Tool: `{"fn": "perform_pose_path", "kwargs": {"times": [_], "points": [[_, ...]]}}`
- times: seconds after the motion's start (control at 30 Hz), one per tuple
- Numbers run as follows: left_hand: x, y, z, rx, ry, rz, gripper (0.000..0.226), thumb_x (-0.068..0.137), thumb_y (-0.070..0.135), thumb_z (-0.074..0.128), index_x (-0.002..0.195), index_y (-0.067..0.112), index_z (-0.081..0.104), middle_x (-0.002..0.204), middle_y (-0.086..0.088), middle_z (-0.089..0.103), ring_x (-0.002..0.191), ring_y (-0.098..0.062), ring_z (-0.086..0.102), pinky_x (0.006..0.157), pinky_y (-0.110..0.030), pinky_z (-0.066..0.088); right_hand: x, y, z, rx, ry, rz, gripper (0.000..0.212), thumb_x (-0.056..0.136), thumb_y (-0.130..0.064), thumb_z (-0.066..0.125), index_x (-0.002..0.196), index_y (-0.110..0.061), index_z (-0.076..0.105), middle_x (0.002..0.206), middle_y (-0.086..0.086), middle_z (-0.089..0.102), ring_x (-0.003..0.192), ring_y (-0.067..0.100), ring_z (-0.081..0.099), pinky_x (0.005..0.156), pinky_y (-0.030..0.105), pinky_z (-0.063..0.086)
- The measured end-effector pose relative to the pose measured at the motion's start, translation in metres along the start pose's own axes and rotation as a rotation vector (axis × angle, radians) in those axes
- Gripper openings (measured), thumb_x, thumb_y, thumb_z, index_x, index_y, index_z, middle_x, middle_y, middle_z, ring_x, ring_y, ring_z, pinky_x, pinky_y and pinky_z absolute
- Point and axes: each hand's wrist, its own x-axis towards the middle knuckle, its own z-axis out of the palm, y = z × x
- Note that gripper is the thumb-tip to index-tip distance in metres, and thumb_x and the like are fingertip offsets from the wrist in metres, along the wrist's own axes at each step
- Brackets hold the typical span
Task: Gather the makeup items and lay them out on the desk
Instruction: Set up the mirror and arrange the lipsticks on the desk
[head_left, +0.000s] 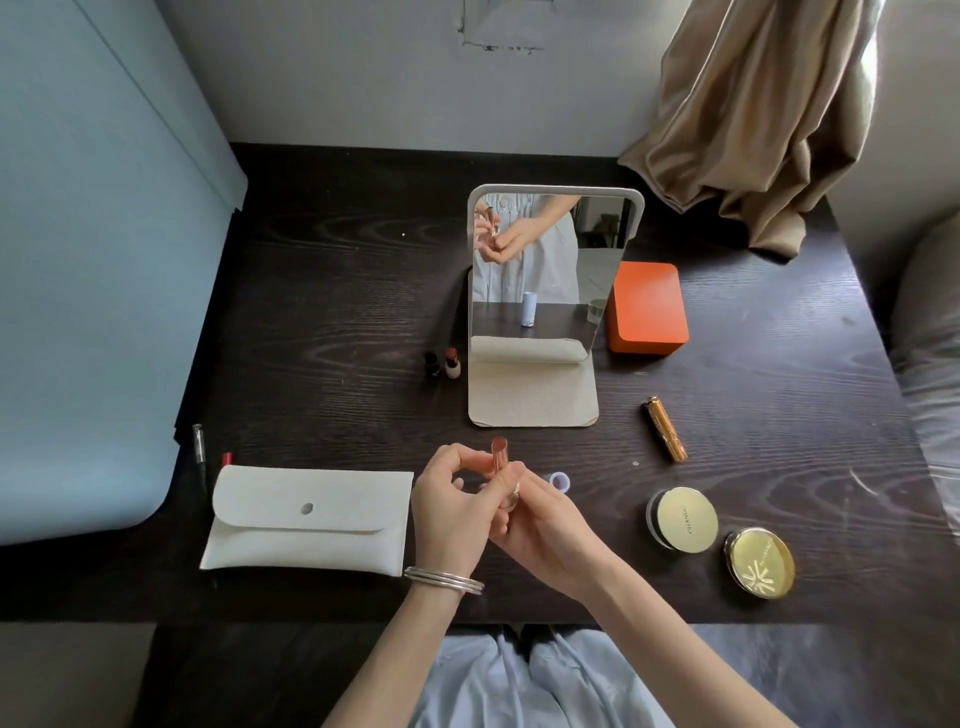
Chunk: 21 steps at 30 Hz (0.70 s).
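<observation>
Both hands (498, 512) grasp an uncapped lipstick (501, 470) (pouch (306, 525) flap closed, contents hidden).

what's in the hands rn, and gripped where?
A rose-gold lipstick tube, held upright over the desk. The left hand pinches its upper part; the right hand grips its lower end.

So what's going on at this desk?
A person sits at a dark desk holding a rose-gold lipstick in both hands, the left hand gripping its upper part, the right hand its base. A white pouch lies closed to the left; two gold compacts and a gold tube lie right of a standing mirror.
</observation>
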Motion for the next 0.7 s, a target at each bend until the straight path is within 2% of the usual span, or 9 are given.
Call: {"fn": "perform_pose_path", "kwargs": {"times": [0.1, 0.2, 0.27, 0.33, 0.4, 0.47, 0.53, 0.6, 0.7], "points": [[-0.001, 0.001, 0.000, -0.003, 0.003, 0.003, 0.022, 0.069, 0.025, 0.080, 0.071, 0.016, 0.060, 0.066, -0.014, 0.064, 0.039, -0.014, 0.055, 0.078, -0.020, 0.048, 0.003, 0.001, -0.002, -0.016, -0.020, 0.027, 0.017, 0.084, -0.028, 0.065, 0.090, -0.013, 0.071, 0.059, -0.003, 0.052, 0.054, 0.007, 0.047, 0.069, 0.023, 0.035], [-0.002, 0.003, -0.001, -0.008, -0.002, -0.010, 0.022, 0.068, 0.027, 0.081, 0.070, 0.017, 0.061, 0.065, -0.013, 0.065, 0.038, -0.015, 0.055, 0.072, -0.025, 0.053, 0.003, 0.003, -0.005, 0.020, -0.014, 0.044, 0.020, 0.092, -0.020, 0.054, 0.098, -0.013, 0.071, 0.060, -0.004, 0.055, 0.052, 0.006, 0.050, 0.060, 0.018, 0.043], [-0.002, 0.003, -0.001, 0.002, -0.011, -0.010, 0.022, 0.068, 0.027, 0.081, 0.069, 0.018, 0.062, 0.063, -0.009, 0.064, 0.039, -0.012, 0.056, 0.065, -0.017, 0.052, 0.002, 0.002, -0.004, -0.014, -0.007, 0.059, 0.023, 0.094, -0.021, 0.050, 0.092, -0.017, 0.073, 0.063, -0.004, 0.056, 0.052, 0.006, 0.049, 0.058, 0.017, 0.042], [-0.003, 0.004, -0.001, 0.022, -0.032, -0.006, 0.021, 0.068, 0.028, 0.081, 0.069, 0.017, 0.062, 0.059, -0.005, 0.063, 0.043, -0.010, 0.058, 0.070, -0.010, 0.048, -0.001, 0.001, -0.001, -0.090, 0.003, 0.062, 0.034, 0.094, -0.020, 0.044, 0.075, -0.023, 0.072, 0.058, -0.004, 0.053, 0.051, 0.006, 0.045, 0.061, 0.020, 0.035], [-0.003, 0.005, -0.001, 0.031, -0.064, -0.011, 0.020, 0.068, 0.027, 0.080, 0.069, 0.015, 0.064, 0.062, -0.003, 0.064, 0.053, -0.005, 0.061, 0.083, -0.019, 0.047, -0.004, -0.001, 0.001, -0.153, 0.021, 0.071, 0.045, 0.093, -0.017, 0.034, 0.058, -0.023, 0.063, 0.048, -0.004, 0.047, 0.049, 0.009, 0.038, 0.060, 0.024, 0.029], [-0.003, 0.007, -0.001, 0.034, -0.081, -0.006, 0.018, 0.067, 0.025, 0.081, 0.068, 0.015, 0.066, 0.066, 0.005, 0.065, 0.068, 0.007, 0.060, 0.080, -0.022, 0.047, -0.006, -0.003, 0.004, -0.183, 0.034, 0.104, 0.054, 0.095, -0.017, 0.028, 0.049, -0.021, 0.055, 0.040, -0.003, 0.042, 0.043, 0.010, 0.032, 0.055, 0.024, 0.023], [-0.002, 0.008, -0.002, 0.033, -0.102, 0.001, 0.016, 0.066, 0.023, 0.081, 0.067, 0.018, 0.067, 0.068, 0.010, 0.065, 0.075, 0.012, 0.058, 0.074, -0.018, 0.045, -0.007, -0.005, 0.008, -0.195, 0.031, 0.147, 0.068, 0.100, -0.019, 0.021, 0.044, -0.023, 0.058, 0.034, -0.004, 0.036, 0.037, 0.009, 0.028, 0.050, 0.023, 0.018], [0.000, 0.008, -0.004, 0.025, -0.130, 0.001, 0.015, 0.065, 0.022, 0.082, 0.065, 0.021, 0.067, 0.068, 0.012, 0.065, 0.076, 0.011, 0.058, 0.073, -0.018, 0.044, -0.008, -0.008, 0.010, -0.197, 0.012, 0.171, 0.074, 0.102, -0.021, 0.017, 0.040, -0.023, 0.057, 0.031, -0.005, 0.034, 0.034, 0.007, 0.027, 0.046, 0.020, 0.017], [0.002, 0.008, -0.005, 0.021, -0.155, -0.013, 0.015, 0.065, 0.024, 0.082, 0.066, 0.020, 0.068, 0.069, 0.010, 0.067, 0.075, 0.009, 0.059, 0.076, -0.022, 0.045, -0.008, -0.010, 0.010, -0.200, 0.004, 0.192, 0.075, 0.102, -0.025, 0.016, 0.039, -0.022, 0.056, 0.033, -0.007, 0.038, 0.033, 0.004, 0.030, 0.041, 0.014, 0.028]]}}
